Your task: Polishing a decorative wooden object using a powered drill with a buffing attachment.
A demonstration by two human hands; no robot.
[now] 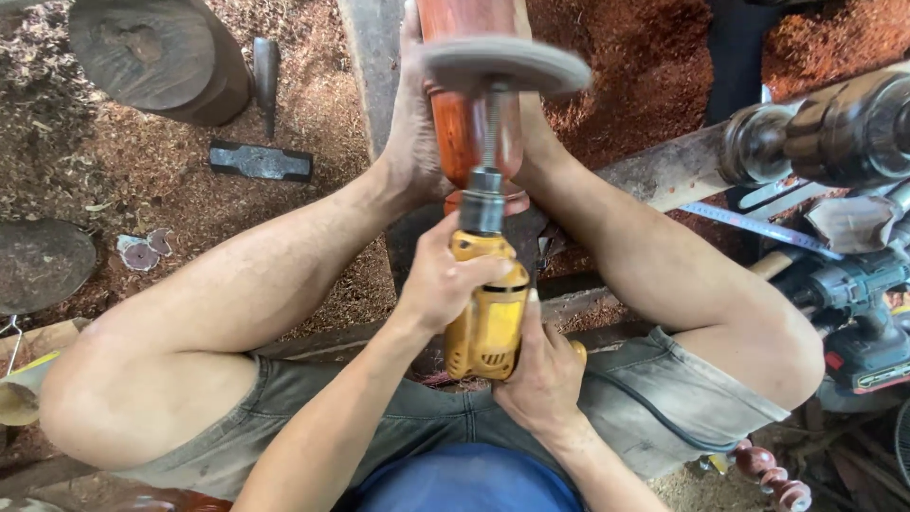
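At the centre of the frame, the left hand (444, 280) is wrapping its fingers (479, 273) around the yellow drill (485, 318), while the right hand (542, 365) is clasping its rear. The blurred sanding disc (505, 64) is meeting the reddish wooden piece (464, 123) above.

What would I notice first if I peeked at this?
The yellow power tool in the middle, gripped by the left hand and right hand, with a blurry sanding disc at its tip. The disc meets a reddish wooden piece held between bare feet. A hammer head lies in sawdust at upper left.
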